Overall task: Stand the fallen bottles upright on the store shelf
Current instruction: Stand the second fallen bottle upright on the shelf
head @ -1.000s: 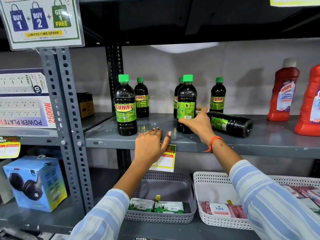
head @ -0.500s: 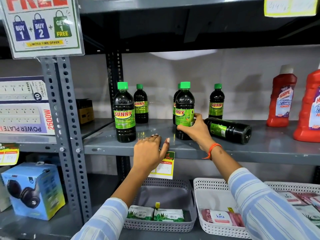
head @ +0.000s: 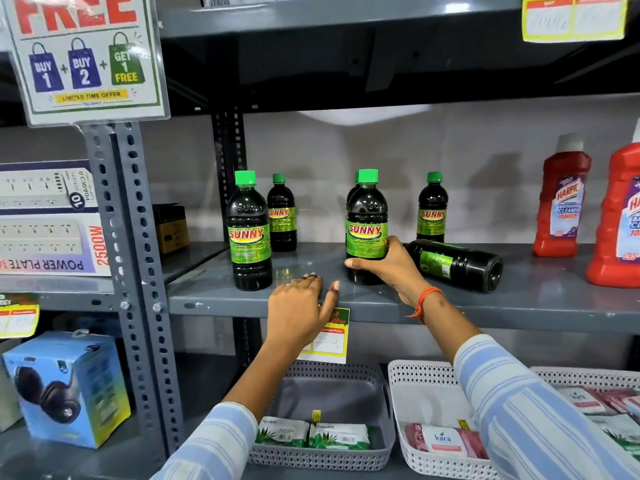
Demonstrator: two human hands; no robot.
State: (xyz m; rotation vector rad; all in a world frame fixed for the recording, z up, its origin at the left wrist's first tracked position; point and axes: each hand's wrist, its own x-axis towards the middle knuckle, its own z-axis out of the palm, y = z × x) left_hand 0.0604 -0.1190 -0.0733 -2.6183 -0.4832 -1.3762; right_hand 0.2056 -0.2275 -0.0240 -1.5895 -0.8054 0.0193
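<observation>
Steadying upright SUNNY bottle at front of grey shelf, right hand wrapped round its lower body; left hand flat on shelf lip, fingers spread, holding nothing. Fallen bottle lying just behind right hand, base outward. Likely next: release, regrasp fallen bottle, tip upright.

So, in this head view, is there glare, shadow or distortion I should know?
Head view: wide-angle bending curves the shelf edge and tilts the red bottle; small glare spots sit on the shelf near the left hand; soft bottle shadows fall on the back wall; the top price tag is blurred.
</observation>
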